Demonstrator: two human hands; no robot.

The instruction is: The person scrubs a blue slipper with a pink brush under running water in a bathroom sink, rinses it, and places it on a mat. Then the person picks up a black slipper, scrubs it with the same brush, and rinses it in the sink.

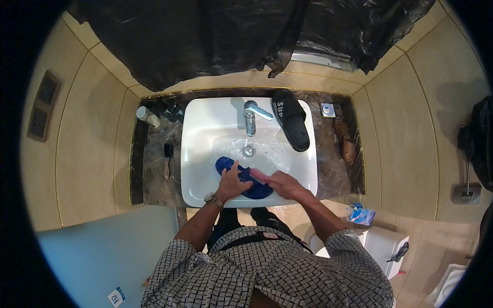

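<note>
A blue slipper (258, 190) lies in the white sink (200, 154), near its front edge. My left hand (232, 183), with a watch on the wrist, presses flat on the slipper. My right hand (285, 184) grips a pink brush (258, 176) and holds it against the slipper's top. Water runs from the chrome tap (251, 115) into the basin above the slipper. A black slipper (291, 118) rests on the sink's back right rim.
The dark marble counter (154, 177) carries a small brush (167, 156) on the left, a white bottle (148, 116) at the back left and brown items (346, 143) on the right. Black plastic sheet (215, 36) covers the wall above. A white toilet tank (382, 244) stands lower right.
</note>
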